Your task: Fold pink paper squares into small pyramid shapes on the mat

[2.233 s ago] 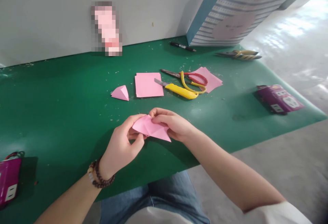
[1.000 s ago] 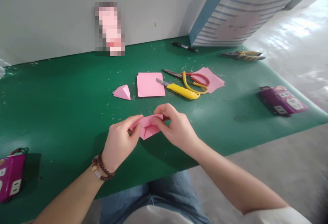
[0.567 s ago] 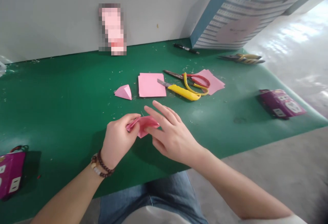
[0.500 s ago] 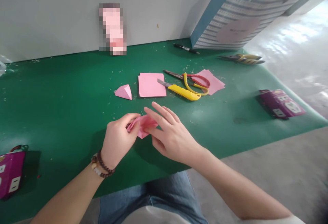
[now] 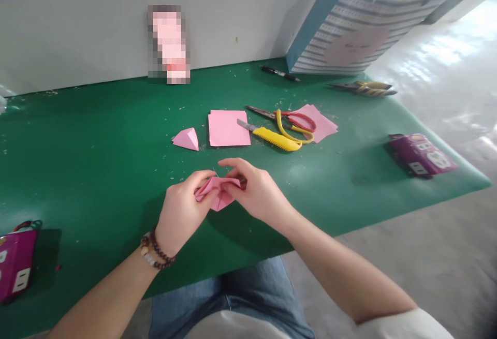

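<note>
Between my two hands is a folded piece of pink paper (image 5: 219,200), with creases and several flaps showing. My left hand (image 5: 182,207) is closed on its left side, thumb in front and fingers behind. On the right side my right hand (image 5: 258,189) pinches it between thumb and fingers, the index finger arched above. Beyond my hands a stack of square pink paper (image 5: 225,129) lies on the green table (image 5: 97,163). A small folded pink paper piece (image 5: 187,138) sits left of the stack. The blade of a yellow utility knife (image 5: 277,138) rests over the stack's right edge.
Scissors (image 5: 295,121) with red and yellow handles overlap more pink paper (image 5: 324,124). A pen (image 5: 279,73), pliers (image 5: 363,88) and a striped paper bag (image 5: 349,33) are farther back. Purple packs (image 5: 423,155) lie at both sides. A blurred-out object (image 5: 169,44) leans against the wall.
My right hand's fingers, spread over the paper before, have curled in and now grip its right side. The left hand keeps its hold. The view has shifted slightly.
</note>
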The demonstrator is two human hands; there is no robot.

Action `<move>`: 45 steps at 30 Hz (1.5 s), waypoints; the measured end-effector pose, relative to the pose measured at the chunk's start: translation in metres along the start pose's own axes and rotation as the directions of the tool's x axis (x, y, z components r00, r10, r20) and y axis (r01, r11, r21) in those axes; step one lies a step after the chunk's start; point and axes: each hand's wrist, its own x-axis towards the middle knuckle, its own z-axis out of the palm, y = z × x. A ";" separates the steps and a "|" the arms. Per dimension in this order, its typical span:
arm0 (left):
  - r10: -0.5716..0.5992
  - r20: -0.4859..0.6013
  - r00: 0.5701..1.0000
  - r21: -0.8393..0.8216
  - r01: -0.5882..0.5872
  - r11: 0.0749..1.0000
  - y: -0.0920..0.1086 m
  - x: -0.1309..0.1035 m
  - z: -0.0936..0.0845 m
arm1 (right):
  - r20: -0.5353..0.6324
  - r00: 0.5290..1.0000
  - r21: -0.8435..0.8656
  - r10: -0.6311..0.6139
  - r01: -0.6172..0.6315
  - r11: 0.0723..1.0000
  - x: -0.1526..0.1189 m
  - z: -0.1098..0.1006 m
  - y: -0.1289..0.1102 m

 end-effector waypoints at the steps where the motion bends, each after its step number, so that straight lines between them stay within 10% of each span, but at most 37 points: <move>1: -0.012 0.010 1.000 -0.005 0.012 1.000 0.000 0.000 0.000 | 0.008 1.000 -0.003 0.006 -0.006 1.000 0.001 0.000 -0.001; 8: -0.041 0.039 0.998 -0.079 0.044 0.996 0.001 0.001 -0.001 | -0.011 0.998 -0.089 0.059 -0.060 0.994 0.001 0.001 -0.002; 15: -0.106 0.051 0.993 -0.147 0.113 0.983 0.000 0.005 -0.004 | 0.000 0.995 0.236 -0.101 0.098 0.967 -0.010 -0.007 -0.002; 33: 0.046 -0.036 0.998 0.071 -0.043 0.997 0.002 -0.003 -0.002 | 0.009 0.978 -0.420 -0.210 0.194 0.886 -0.004 0.004 -0.002; 45: 0.220 -0.025 0.975 0.132 -0.215 0.968 -0.001 -0.003 0.000 | 0.169 0.985 -0.398 -0.031 0.097 0.912 0.008 -0.004 -0.011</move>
